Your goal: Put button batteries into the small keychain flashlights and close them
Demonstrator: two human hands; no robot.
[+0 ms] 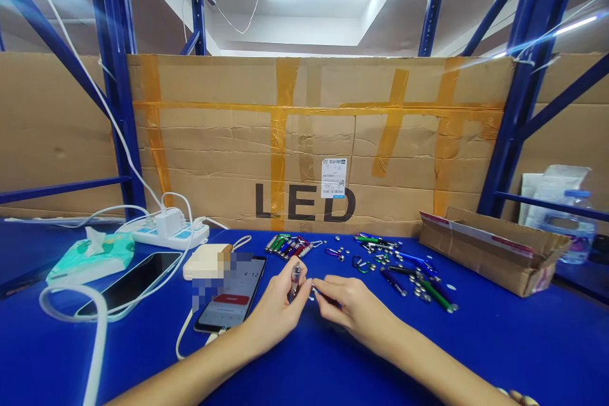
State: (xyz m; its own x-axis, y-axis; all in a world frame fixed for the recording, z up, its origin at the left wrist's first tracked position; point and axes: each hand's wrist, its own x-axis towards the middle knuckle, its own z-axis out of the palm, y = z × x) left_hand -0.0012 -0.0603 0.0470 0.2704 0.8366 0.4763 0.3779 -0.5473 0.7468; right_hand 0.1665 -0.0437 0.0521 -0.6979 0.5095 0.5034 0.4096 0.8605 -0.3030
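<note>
My left hand (pixel 280 304) is closed around a small silver metal tube (pixel 295 271), like a mini flashlight body, standing roughly upright between the fingers. Just beside it, my right hand (pixel 349 304) makes a pinch; a tiny pale piece may be between the fingertips, but I cannot make it out. The two sets of fingertips almost meet. Beyond the hands lie a row of short coloured tubes (pixel 288 246) and a dark carabiner (pixel 363 264). To the right are a purple tube (pixel 394 281), a green tube (pixel 436 295) and several small silver parts.
A lit phone (pixel 233 298), a cream power bank (pixel 207 260) and a darker phone (pixel 136 282) lie left. Behind them are a tissue pack (pixel 95 257) and power strip (pixel 174 236) with white cables. An open cardboard box (pixel 490 254) stands right; taped cardboard (pixel 228 152) walls the back.
</note>
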